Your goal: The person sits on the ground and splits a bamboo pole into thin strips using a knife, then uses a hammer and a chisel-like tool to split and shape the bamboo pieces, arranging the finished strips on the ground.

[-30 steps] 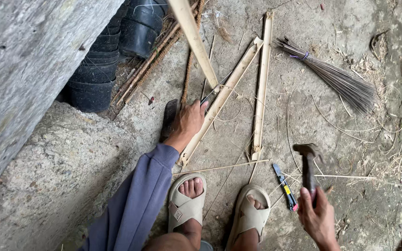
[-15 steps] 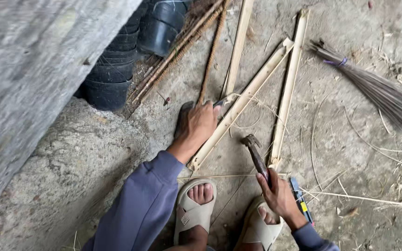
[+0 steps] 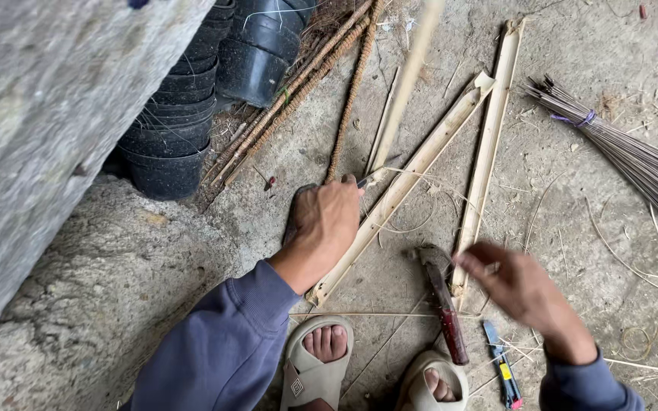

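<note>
The person wears a long-sleeved top in dull blue-purple, of soft thick cloth. Behind the left hand the sleeve is wide and creased, with a ribbed cuff at the wrist — behind the right hand the same. Both hands are bare. On the feet — pale beige open-toe slide sandals.
</note>
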Motion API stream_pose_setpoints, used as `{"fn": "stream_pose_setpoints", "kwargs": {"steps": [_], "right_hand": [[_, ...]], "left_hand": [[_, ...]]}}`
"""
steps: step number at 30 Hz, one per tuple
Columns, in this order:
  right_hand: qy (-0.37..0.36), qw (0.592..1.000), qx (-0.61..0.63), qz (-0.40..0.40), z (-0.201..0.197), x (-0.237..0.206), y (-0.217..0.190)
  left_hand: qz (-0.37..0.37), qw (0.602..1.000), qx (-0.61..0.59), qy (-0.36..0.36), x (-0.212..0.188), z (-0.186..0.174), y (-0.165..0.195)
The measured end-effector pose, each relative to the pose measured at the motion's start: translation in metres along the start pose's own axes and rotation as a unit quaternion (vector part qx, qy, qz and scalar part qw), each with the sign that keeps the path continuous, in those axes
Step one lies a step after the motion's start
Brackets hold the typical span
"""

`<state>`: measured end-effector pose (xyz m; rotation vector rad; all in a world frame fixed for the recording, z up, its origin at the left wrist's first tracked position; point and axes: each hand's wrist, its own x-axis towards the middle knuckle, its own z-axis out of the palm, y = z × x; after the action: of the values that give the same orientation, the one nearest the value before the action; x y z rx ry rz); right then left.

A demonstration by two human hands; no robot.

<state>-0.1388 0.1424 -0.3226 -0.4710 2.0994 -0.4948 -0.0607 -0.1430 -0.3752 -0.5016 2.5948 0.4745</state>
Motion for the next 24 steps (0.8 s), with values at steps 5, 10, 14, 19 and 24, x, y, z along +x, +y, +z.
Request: {"fn": "stream_pose_setpoints", "kwargs": {"steps": [5, 10, 14, 19, 24], "right_hand": [[0.309, 0.833, 0.383, -0.253, -0.049, 0.054, -0.033], [0.265, 0.709, 0.523, -0.392, -0.085, 0.117, -0.064], [0.196, 0.692, 0.581, -0.38, -0.099, 0.145, -0.075], [0.191, 0.706, 0.563, -0.385, -0.096, 0.159, -0.082], [0.184, 0.712, 0.547, -0.4, -0.098, 0.164, -0.084]], "left_hand": [[0.002, 0.993, 0.118, -0.014, 0.005, -0.006, 0.017], [0.014, 0.99, 0.138, -0.009, 0.007, -0.019, 0.021], [0.017, 0.994, 0.108, -0.013, 0.01, -0.029, 0.012], [0.04, 0.996, 0.074, 0.019, 0.018, -0.029, -0.01], [0.087, 0.993, 0.08, 0.011, 0.031, -0.019, -0.032]]}}
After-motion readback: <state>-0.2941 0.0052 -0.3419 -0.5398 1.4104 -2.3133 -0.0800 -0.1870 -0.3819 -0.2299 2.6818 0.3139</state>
